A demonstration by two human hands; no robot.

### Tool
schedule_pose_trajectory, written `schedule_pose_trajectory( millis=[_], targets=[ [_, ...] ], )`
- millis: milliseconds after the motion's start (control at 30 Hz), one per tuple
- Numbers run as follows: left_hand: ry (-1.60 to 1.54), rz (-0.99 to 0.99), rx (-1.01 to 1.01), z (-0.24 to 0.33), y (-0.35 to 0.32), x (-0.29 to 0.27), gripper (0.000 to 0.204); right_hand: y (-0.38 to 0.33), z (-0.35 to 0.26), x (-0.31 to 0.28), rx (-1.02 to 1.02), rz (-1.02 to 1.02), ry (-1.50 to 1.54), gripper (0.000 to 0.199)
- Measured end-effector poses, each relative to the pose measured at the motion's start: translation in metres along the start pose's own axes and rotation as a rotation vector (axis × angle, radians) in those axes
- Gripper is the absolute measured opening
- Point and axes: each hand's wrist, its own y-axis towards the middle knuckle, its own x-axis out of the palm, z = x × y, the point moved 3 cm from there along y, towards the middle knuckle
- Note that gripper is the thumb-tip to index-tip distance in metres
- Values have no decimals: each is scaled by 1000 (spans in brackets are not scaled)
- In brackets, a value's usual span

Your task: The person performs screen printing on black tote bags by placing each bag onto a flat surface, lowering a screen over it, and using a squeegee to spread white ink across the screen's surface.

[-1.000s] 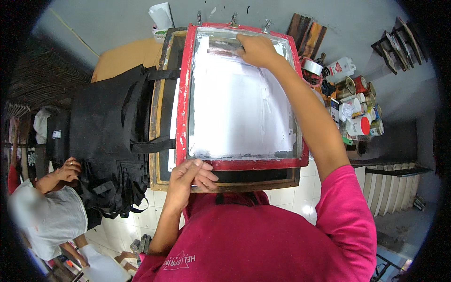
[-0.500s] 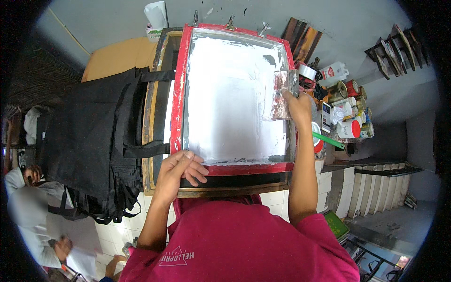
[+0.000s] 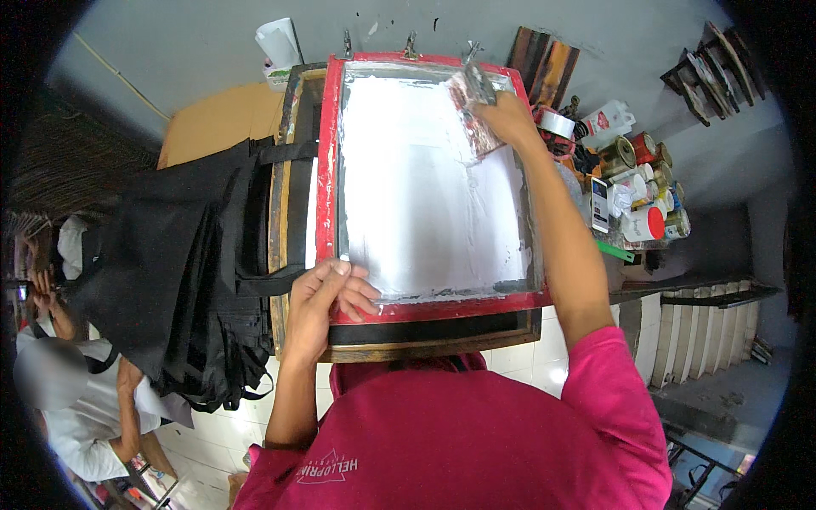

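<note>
A red-framed printing screen (image 3: 328, 170) coated with white ink lies on a wooden press table (image 3: 280, 212). My left hand (image 3: 327, 297) presses flat on the screen's near left corner, fingers spread over the red frame. My right hand (image 3: 508, 117) reaches to the far right corner and grips an ink-smeared squeegee (image 3: 474, 102), its blade resting on the mesh. Black fabric bags (image 3: 170, 255) hang over the table's left side, with straps lying under the frame.
Paint cans, a tape roll and a white bottle (image 3: 633, 183) crowd a shelf to the right. Another person in a white shirt (image 3: 68, 399) sits at lower left. A grey wall runs behind the press, and a stair railing (image 3: 705, 331) lies at the right.
My right hand carried the squeegee from the screen's right edge up to the far right corner. The left hand stayed on the near corner.
</note>
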Motion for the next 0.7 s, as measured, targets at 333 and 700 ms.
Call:
schedule_pose_trajectory(
  millis=[333,700],
  targets=[
    [860,222,819,94,136,35,37,14,-74,14,-625,-263,-172,47],
    [947,163,916,137,161,29,46,-80,-65,2,-658,150,-178,12]
  ],
)
